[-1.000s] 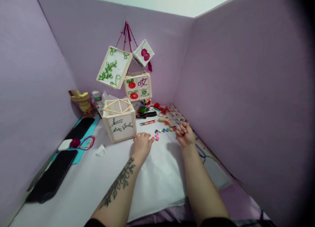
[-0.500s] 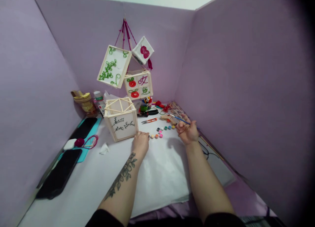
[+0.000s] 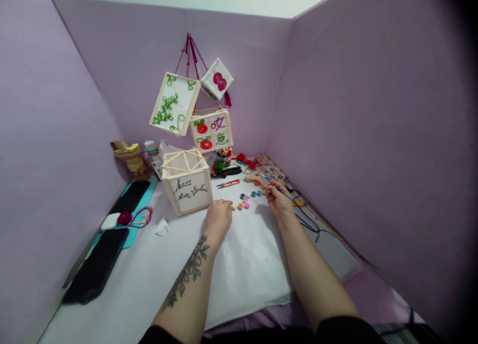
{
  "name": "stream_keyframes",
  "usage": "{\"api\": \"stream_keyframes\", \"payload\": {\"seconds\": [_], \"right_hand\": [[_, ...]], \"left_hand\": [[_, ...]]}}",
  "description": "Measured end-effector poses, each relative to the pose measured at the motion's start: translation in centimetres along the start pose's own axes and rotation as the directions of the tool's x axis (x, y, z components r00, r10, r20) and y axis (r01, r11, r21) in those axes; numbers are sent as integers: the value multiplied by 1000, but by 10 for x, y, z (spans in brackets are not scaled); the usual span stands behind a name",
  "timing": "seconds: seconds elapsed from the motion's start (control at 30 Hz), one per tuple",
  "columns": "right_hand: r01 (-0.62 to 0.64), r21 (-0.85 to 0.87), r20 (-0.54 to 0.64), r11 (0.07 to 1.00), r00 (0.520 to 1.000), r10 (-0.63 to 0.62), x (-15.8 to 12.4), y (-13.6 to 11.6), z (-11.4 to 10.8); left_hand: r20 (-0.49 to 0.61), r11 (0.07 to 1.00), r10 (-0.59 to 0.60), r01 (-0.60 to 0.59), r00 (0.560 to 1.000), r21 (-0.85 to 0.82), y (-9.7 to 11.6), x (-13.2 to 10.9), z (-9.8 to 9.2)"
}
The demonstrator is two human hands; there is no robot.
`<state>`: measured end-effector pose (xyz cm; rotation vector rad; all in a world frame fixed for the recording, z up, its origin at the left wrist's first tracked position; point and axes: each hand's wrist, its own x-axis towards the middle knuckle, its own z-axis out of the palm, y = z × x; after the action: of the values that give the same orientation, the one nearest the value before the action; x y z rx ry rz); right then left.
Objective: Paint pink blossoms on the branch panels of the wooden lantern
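Standing left of the paint pots [image 3: 247, 205], a lantern [image 3: 191, 189] is being neighboured by the curled left hand [image 3: 219, 217], hold unclear; a brush [image 3: 266, 178], slanting forward-left above the desk [image 3: 134, 274], is being pinched in the right hand [image 3: 279, 200].

The right hand [image 3: 277, 200], palm up a moment ago, has turned inward, its fingers now gathered around the blue paintbrush [image 3: 286, 194].

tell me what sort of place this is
Probably a craft workspace, judging by the small paint pots, the orange-handled snips and the stick-framed box with a branch design.
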<state>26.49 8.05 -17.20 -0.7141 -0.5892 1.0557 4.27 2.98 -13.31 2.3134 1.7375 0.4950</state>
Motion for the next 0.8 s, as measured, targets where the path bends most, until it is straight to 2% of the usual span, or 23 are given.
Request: {"api": "stream_keyframes", "payload": {"seconds": [0.17, 0.33, 0.63, 0.73, 0.8], "right_hand": [[11, -8, 41, 1000, 999, -11, -3, 2, 2], [2, -18, 72, 1000, 997, 0, -5, 1, 2], [-14, 12, 26, 1000, 1000, 13, -9, -5, 4], [22, 31, 6, 999, 1000, -22, -9, -16, 15], [52, 40, 3, 998, 999, -53, -6, -30, 29]], "left_hand": [[141, 995, 95, -98, 985, 15, 11, -6, 16], [218, 990, 114, -130, 969, 61, 15, -6, 27], [295, 980, 120, -160, 948, 116, 17, 2, 29], [315, 975, 139, -186, 939, 124, 23, 1, 25], [331, 969, 177, -223, 927, 107, 34, -6, 22]]}}
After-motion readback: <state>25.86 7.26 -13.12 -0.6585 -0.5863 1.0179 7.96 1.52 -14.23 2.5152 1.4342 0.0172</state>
